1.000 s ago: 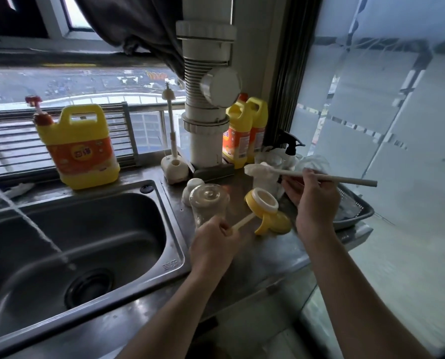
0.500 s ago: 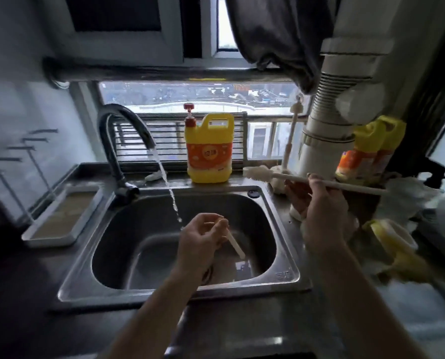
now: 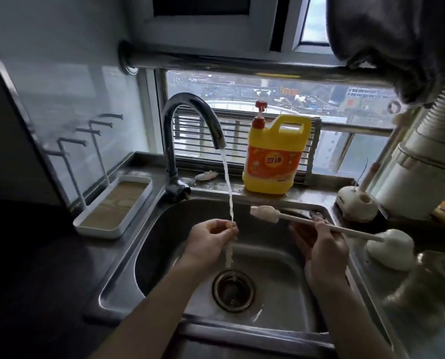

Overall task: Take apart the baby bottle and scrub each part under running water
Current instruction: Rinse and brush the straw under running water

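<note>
My left hand (image 3: 211,242) pinches a thin cream straw-like bottle part (image 3: 228,251) over the steel sink (image 3: 161,229), right in the water stream (image 3: 227,182) from the curved faucet (image 3: 190,120). The part hangs down along the stream and is hard to tell from the water. To the right, my right hand (image 3: 322,252) grips the long cream handle of a bottle brush, whose sponge head (image 3: 264,213) points left, close to the stream but apart from it. A white rounded bottle piece (image 3: 390,248) and a blurred clear bottle (image 3: 428,281) sit on the right counter.
A yellow detergent jug (image 3: 273,156) stands on the ledge behind the sink. A white drying tray (image 3: 115,206) with thin pegs sits at the left. A cream brush stand (image 3: 353,203) is at the back right. The drain (image 3: 233,290) lies below my hands.
My view swung left from the counter to the sink. My left hand carried the thin part from the counter into the running water, and my right hand followed with the brush.
</note>
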